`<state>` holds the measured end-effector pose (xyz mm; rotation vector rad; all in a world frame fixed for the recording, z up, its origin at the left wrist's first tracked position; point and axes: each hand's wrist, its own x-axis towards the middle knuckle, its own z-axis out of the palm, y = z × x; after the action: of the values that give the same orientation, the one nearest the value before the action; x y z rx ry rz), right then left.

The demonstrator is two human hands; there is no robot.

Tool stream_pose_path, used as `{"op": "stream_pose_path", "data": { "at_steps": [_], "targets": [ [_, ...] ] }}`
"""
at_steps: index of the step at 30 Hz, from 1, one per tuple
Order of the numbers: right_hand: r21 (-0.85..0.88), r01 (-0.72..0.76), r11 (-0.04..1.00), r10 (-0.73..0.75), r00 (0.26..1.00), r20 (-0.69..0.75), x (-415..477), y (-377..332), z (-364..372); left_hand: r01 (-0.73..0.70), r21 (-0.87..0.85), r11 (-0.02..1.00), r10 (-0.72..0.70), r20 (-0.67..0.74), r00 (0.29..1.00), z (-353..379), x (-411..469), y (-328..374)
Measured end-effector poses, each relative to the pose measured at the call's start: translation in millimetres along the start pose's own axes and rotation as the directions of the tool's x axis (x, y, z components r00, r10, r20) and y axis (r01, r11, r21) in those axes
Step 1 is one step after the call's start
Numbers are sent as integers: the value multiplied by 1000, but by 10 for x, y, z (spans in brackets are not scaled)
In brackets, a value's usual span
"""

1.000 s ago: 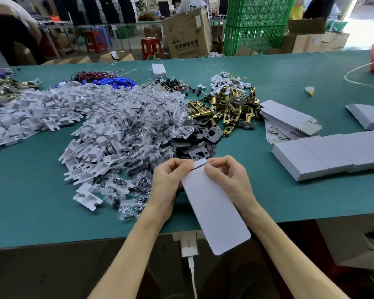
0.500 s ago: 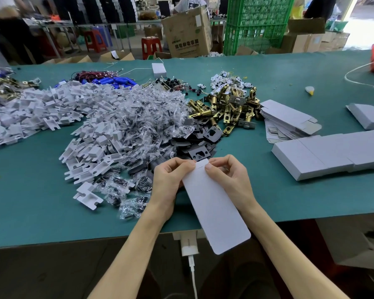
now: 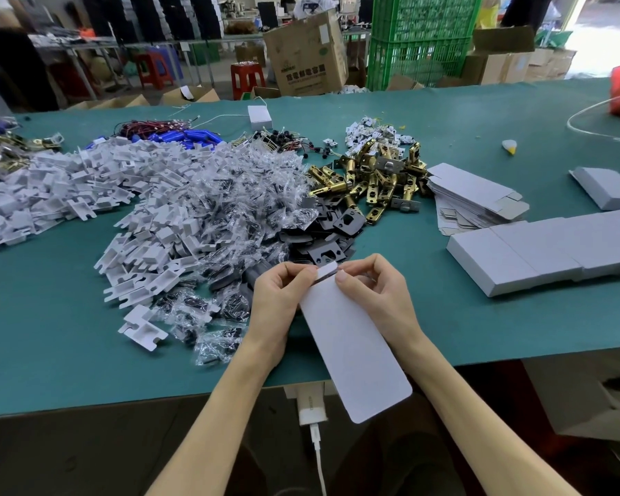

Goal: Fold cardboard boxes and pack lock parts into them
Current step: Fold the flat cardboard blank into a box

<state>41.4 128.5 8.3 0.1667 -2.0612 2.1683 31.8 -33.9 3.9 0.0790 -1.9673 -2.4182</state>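
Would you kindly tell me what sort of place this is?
Most likely a factory packing line: bulk heaps of brass latch parts and white plastic inserts on a long green table, with flat box blanks stacked nearby.

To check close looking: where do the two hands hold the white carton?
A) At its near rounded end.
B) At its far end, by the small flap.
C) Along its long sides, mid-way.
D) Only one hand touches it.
B: the left hand and right hand both pinch the white carton at its far flap.

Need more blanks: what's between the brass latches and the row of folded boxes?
A stack of flat box blanks, shown in the head view.
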Motion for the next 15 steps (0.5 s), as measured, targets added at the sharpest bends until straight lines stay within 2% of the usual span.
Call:
{"op": "stream_pose_path", "data": {
  "at_steps": [15],
  "targets": [
    [13, 13, 1000, -12, 999, -43, 6, 5, 0, -67, 40, 997, 64, 75, 995, -8, 8, -10]
  ]
}}
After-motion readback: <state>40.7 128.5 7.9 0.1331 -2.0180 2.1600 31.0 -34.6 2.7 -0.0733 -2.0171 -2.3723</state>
